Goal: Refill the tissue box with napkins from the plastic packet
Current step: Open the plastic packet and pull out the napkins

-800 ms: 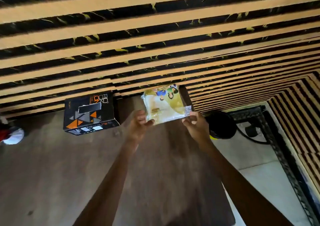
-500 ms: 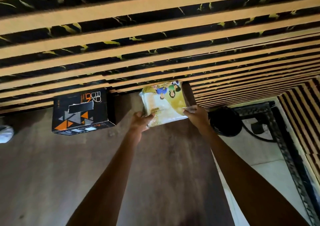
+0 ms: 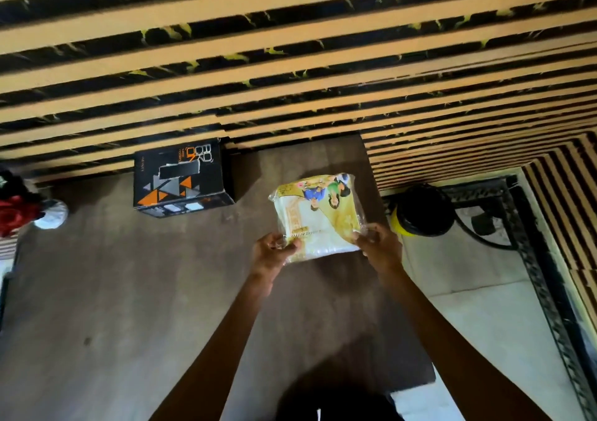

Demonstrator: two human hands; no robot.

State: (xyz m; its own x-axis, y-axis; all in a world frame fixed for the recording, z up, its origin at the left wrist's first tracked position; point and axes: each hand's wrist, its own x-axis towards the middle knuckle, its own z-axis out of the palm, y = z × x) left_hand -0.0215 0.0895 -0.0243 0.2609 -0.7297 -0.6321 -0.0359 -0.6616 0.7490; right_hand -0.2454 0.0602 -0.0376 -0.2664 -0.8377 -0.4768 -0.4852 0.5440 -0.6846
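Yellow and white plastic packet [image 3: 318, 213], just the one, is held up over the brown table [image 3: 113, 291] by two bare hands; the left hand [image 3: 273, 252] pinches its near left corner, the right hand [image 3: 376, 242] grips the near right corner, fingers closed on the wrapper; white napkins show through the film. One black box with orange triangles [image 3: 181, 179] stands well to the left against the striped wall [image 3: 290, 65]; one black and yellow round thing [image 3: 420, 210] sits on the floor to the right.
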